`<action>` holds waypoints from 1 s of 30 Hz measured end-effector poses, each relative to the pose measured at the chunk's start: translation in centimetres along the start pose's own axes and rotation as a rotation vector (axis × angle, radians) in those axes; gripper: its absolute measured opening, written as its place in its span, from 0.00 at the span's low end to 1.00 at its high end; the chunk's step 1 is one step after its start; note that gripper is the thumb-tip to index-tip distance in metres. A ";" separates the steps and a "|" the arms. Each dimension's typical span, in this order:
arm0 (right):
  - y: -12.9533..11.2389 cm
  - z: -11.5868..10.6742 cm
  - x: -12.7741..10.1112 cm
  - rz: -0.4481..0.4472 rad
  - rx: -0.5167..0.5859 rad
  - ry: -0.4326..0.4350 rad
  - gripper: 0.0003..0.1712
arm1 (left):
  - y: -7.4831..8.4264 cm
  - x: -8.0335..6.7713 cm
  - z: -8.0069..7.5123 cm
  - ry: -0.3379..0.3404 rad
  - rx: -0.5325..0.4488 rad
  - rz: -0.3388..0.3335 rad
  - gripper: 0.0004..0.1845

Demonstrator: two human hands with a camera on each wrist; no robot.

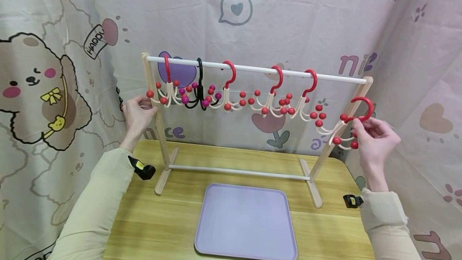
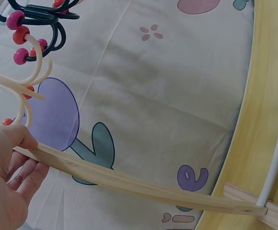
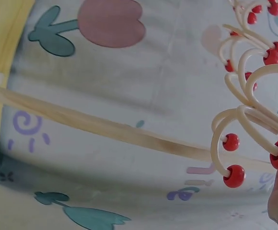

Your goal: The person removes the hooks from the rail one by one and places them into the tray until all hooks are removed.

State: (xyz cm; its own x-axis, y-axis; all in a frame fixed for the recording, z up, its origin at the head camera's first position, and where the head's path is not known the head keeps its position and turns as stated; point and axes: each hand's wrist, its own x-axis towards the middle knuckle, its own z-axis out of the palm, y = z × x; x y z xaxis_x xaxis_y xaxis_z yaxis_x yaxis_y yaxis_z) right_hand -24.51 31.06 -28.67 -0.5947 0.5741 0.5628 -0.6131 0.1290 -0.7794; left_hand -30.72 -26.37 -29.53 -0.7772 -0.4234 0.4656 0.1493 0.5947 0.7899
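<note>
A small rack has a white top bar (image 1: 252,68) between two wooden posts. My left hand (image 1: 137,117) grips the left post (image 1: 161,135) partway up, thumb on one side and fingers on the other in the left wrist view. My right hand (image 1: 377,147) pinches a cream multi-prong hook hanger with red ball tips (image 3: 247,112) near its red hook (image 1: 369,107). This hanger is off the bar, in front of the right post (image 1: 323,159). Several like it, such as one with a red hook (image 1: 231,71), hang along the bar beside a black one (image 1: 200,87) with magenta balls.
A lavender tray (image 1: 245,220) lies on the wooden table (image 1: 162,220) in front of the rack. A lower white rod (image 1: 238,171) joins the rack's feet. Printed curtains (image 1: 288,11) surround the table at the back and sides.
</note>
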 end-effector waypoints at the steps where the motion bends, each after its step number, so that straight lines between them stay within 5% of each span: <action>1: 0.3 -0.1 -0.3 0.001 -0.004 -0.006 0.08 | 0.0 0.0 0.0 -0.002 -0.005 0.001 0.16; 8: 2.8 -0.6 -3.0 0.046 -0.090 -0.083 0.06 | 0.0 0.1 0.0 -0.002 -0.017 0.007 0.16; 13: 4.7 -0.3 -5.2 0.118 -0.051 -0.159 0.06 | -0.1 0.1 0.0 -0.004 -0.007 0.004 0.17; 30: 10.0 3.4 -13.1 0.275 -0.083 -0.405 0.11 | -0.1 0.0 0.0 -0.014 0.001 -0.001 0.17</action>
State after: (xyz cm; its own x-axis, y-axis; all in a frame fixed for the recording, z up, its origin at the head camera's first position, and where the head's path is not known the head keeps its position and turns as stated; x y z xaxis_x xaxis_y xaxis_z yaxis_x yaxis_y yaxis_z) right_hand -24.58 22.11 -42.92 -0.8928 0.2379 0.3824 -0.3718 0.0900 -0.9240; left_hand -30.71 -26.48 -29.63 -0.7855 -0.4145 0.4595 0.1482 0.5949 0.7900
